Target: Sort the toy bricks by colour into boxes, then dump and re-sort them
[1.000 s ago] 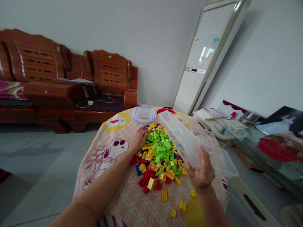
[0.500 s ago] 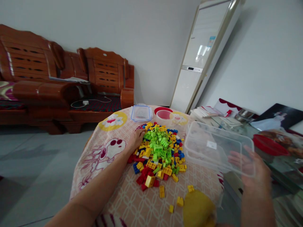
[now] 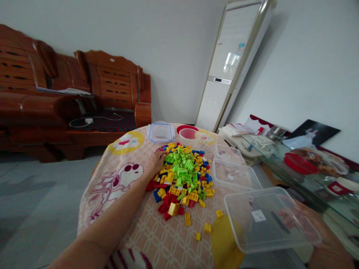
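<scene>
A heap of toy building bricks [image 3: 182, 170] in green, yellow, red and blue covers the middle of the cloth-covered round table [image 3: 168, 250]. My left hand [image 3: 156, 162] rests against the heap's left edge, its fingers spread out and partly hidden by bricks. Over the table's right front edge, my right hand [image 3: 311, 224] grips a clear plastic box [image 3: 252, 235] by its far right end. The box is tilted, its label [image 3: 258, 215] showing, and some fingers show through the wall. Several yellow bricks [image 3: 207, 228] lie loose near the front.
Two clear boxes [image 3: 235, 173] stand right of the heap. Behind it are a blue-edged clear lid or box [image 3: 160, 132] and a red-and-white bowl [image 3: 188, 132]. A glass side table [image 3: 283, 164] on the right carries papers and a red basin [image 3: 300, 163].
My right hand has brought the clear box down and nearer, off the two other boxes. The left hand stays at the heap's edge. The view has turned slightly right.
</scene>
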### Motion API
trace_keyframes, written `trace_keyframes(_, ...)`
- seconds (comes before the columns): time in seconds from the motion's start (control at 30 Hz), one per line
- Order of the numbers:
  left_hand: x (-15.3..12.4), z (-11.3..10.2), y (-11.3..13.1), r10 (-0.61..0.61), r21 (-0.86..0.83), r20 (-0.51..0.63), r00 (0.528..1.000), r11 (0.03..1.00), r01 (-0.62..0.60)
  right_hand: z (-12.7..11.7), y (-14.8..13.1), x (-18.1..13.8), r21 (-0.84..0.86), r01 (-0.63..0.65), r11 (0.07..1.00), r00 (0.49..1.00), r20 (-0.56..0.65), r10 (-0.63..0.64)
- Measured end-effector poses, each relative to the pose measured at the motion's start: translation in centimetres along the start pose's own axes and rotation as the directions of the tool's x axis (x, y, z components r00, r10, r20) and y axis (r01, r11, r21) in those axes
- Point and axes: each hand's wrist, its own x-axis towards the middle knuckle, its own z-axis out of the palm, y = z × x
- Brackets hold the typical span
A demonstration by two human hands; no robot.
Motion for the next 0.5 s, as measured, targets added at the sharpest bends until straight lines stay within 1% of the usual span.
trace_keyframes(0.07, 0.0, 0.1, -0.1, 0.005, -0.010, -0.012, 1.000, 1.000, -0.005, 0.5, 0.7, -0.1, -0.002, -0.018, 1.000, 0.999, 0.050, 0.018)
trace_keyframes(0.13, 0.0, 0.1, 0.0, 0.010, -0.017, -0.017, 1.000, 1.000, -0.011, 1.7, 1.1, -0.3, -0.036, -0.049, 0.998, 0.994, 0.100, 0.052)
trace_keyframes(0.27, -0.2, -0.1, 0.3, 0.013, -0.026, -0.017, 1.000, 1.000, -0.014, 4.7, 1.3, -0.8, -0.188, -0.103, 0.977, 0.982, 0.140, 0.130)
trace_keyframes(0.37, -0.3, -0.3, 0.4, 0.003, -0.021, -0.024, 1.000, 1.000, -0.004, 6.2, 1.4, -1.0, -0.348, -0.105, 0.932, 0.979, 0.131, 0.159)
trace_keyframes(0.43, -0.3, -0.3, 0.5, 0.006, -0.022, -0.012, 1.000, 1.000, -0.006, 6.6, 1.5, -1.0, -0.432, -0.091, 0.897, 0.984, 0.101, 0.148)
trace_keyframes(0.5, -0.3, -0.3, 0.4, 0.014, -0.025, 0.007, 1.000, 1.000, -0.014, 6.7, 1.7, -0.7, -0.478, -0.088, 0.874, 0.988, 0.068, 0.137)
